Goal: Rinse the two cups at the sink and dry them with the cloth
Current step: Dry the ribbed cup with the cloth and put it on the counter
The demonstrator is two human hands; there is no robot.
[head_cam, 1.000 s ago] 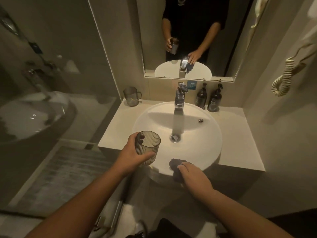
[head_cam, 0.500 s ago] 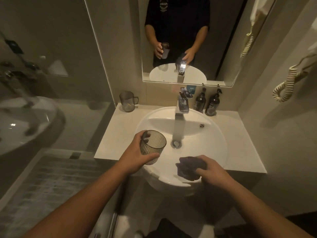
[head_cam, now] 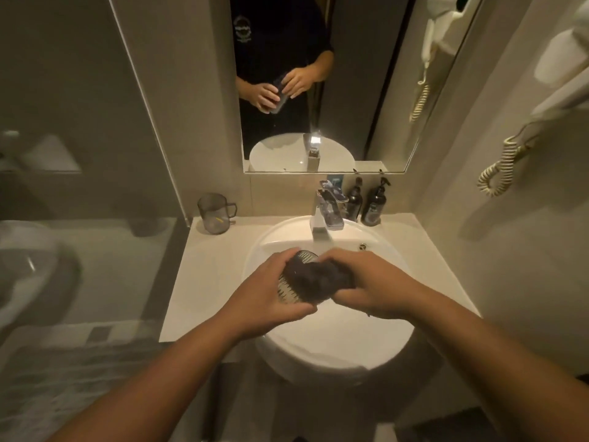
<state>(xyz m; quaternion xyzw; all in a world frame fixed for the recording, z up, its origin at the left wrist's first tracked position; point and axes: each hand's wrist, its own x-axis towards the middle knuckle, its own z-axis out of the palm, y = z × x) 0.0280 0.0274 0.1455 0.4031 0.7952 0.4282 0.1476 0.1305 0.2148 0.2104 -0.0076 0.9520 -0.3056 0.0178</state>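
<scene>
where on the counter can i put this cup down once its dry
Bare counter runs left of the basin, from the handled cup at the back to the front edge. Another bare strip lies right of the basin, in front of the two dark bottles. Around the tap and bottles it is crowded.

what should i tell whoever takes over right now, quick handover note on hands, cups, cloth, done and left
Left hand: grips the ribbed cup, held over the sink.
Right hand: grips the dark cloth, pressed against the ribbed cup.
Handled cup: upright on the counter, back left, beside the glass partition.
Done: cannot tell whether either cup was rinsed; no water shows at the tap.
Left: finish drying the ribbed cup, then likely rinse and dry the handled cup.
</scene>
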